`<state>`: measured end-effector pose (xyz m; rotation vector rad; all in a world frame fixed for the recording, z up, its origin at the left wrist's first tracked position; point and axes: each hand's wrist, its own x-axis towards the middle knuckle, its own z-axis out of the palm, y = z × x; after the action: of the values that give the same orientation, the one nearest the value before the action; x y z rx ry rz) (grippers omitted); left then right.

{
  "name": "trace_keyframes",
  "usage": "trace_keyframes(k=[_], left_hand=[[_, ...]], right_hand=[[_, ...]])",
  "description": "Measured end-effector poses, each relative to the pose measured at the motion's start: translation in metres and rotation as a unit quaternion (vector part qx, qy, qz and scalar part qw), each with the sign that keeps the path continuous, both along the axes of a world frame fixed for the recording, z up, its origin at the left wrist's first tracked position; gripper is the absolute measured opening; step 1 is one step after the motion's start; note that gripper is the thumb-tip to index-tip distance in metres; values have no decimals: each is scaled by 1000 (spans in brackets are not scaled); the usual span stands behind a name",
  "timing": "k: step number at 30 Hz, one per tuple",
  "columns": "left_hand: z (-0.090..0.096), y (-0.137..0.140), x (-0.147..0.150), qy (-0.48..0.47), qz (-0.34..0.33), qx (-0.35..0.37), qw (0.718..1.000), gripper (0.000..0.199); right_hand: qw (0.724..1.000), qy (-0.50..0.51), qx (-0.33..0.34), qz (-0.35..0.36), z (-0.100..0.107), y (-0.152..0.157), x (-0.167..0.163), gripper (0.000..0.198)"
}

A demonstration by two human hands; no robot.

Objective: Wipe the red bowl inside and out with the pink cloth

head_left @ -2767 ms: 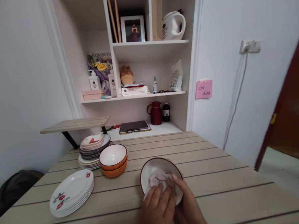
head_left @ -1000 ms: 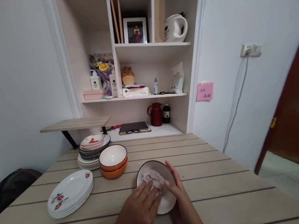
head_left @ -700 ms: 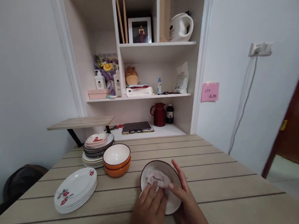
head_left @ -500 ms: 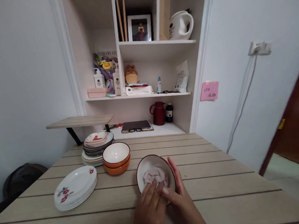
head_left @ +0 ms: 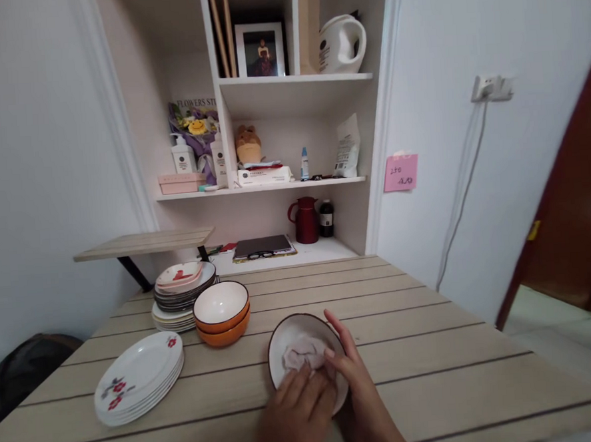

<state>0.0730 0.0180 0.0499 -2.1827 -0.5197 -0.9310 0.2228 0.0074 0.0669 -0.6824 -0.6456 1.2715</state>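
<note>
Under the left hand (head_left: 299, 407), a cloth in a bowl

Inside the bowl (head_left: 304, 326), right below the fingers of the left hand, sits the cloth (head_left: 303, 352). It is pale pink and all crumpled. The left hand is bunched over it and pins it to the inside of the bowl. The right hand (head_left: 361, 380) has hold of the bowl by its right side, with the thumb inside and a finger sticking up past the brown rim. The bowl is tipped toward the person; I cannot tell if its bottom touches the desk (head_left: 434, 366).

Ahead of the left hand and off to its left are two orange bowls (head_left: 222, 313), one sitting in the other, white on the inside. Farther left of that hand is a pile of white plates (head_left: 139, 377) with red flowers on the top one. Past those, farther from the left hand, stands a tall stack of dishes (head_left: 184, 296). On its top is a little dish (head_left: 179, 275) with a red picture. Well ahead of both hands, beyond the desk, are a red jug (head_left: 305, 222), a dark bottle (head_left: 326, 220) just beside it, and a pair of glasses (head_left: 261, 255).
</note>
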Motion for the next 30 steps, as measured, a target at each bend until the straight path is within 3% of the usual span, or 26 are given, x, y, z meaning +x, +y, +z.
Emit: trace_keyframes(k=[7, 14, 18, 23, 30], left_hand=[[16, 16, -41, 93, -31, -40, 994, 25], [-2, 13, -29, 52, 15, -29, 998, 27], [-4, 4, -24, 36, 31, -25, 999, 29], [-7, 4, -15, -23, 33, -16, 999, 37], [-23, 8, 5, -82, 49, -36, 995, 37]], right_hand=[[1000, 5, 19, 22, 10, -1, -4, 73], [998, 28, -16, 58, 14, -7, -1, 98], [998, 28, -22, 59, 12, -7, 0, 109], [1000, -10, -21, 15, 7, -1, -1, 108], [999, 10, -33, 30, 9, 2, -2, 108]])
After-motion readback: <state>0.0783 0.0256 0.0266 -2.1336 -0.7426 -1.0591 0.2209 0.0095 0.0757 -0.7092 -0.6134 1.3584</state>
